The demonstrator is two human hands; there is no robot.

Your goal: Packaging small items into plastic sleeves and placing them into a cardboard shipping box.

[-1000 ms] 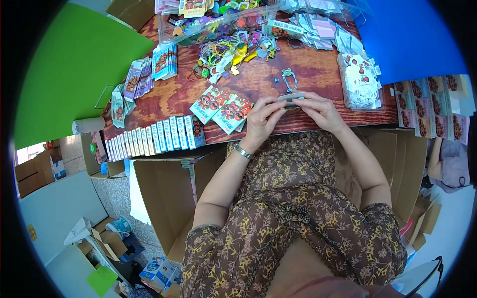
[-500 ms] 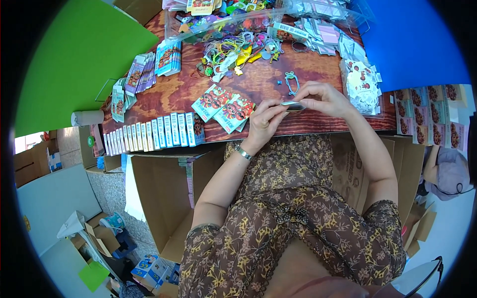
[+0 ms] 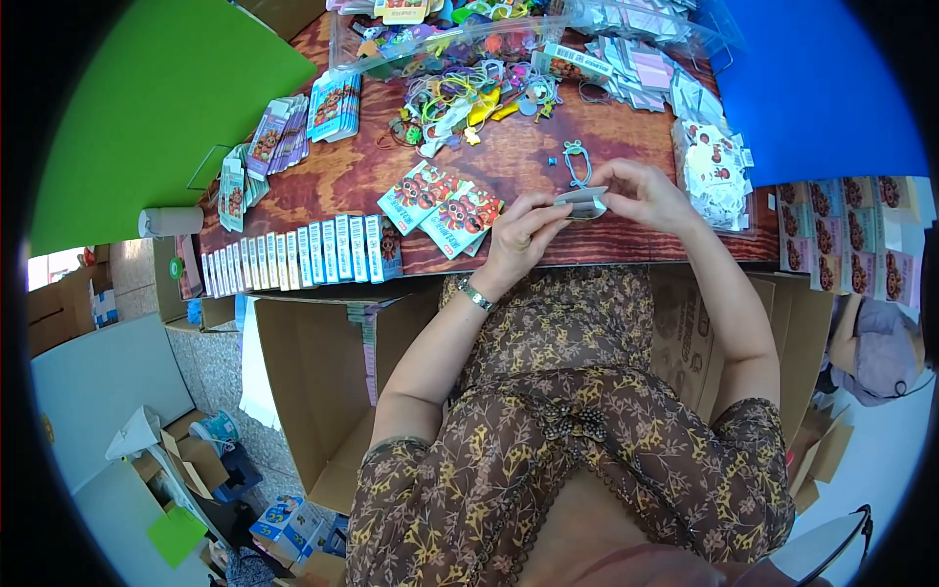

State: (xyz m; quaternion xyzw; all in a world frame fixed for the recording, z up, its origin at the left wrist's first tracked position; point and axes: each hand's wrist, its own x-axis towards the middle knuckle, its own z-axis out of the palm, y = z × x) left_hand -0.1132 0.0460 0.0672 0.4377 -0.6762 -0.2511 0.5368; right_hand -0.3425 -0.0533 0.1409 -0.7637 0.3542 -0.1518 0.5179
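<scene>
1. Held above the near edge of the bench [image 3: 509, 161]: one small pale packet [image 3: 583, 203], pinched between left hand [image 3: 523, 235] and right hand [image 3: 641, 191], fingers of both closed narrow on its ends.
2. Just beyond the packet, lying flat on the bench: one blue-green cord charm [image 3: 575, 164] and one tiny blue bead [image 3: 551, 161].
3. Likely slip: packet dropping off the bench edge into the open cardboard box [image 3: 313, 391] below, given a grip by fingertips only.
4. Likely snag: right wrist brushing the heap of white printed bags [image 3: 714, 171] just right of the packet and sending some over the edge.
5. Likely loss: bead rolling away, nothing around it to stop it.
6. Left of the packet: a fan of about three printed cards [image 3: 445, 205], overlapped, so count uncertain.
7. Farther left of the packet, along the bench edge: one row of upright card packs [image 3: 293, 256], roughly fifteen, too tightly set for an exact count.
8. Beyond the packet: one tangle of coloured charms [image 3: 460, 98], uncountable; two stacks of cards [image 3: 284, 137] at far left.
9. One wristwatch [image 3: 475, 294] on the left wrist.
</scene>
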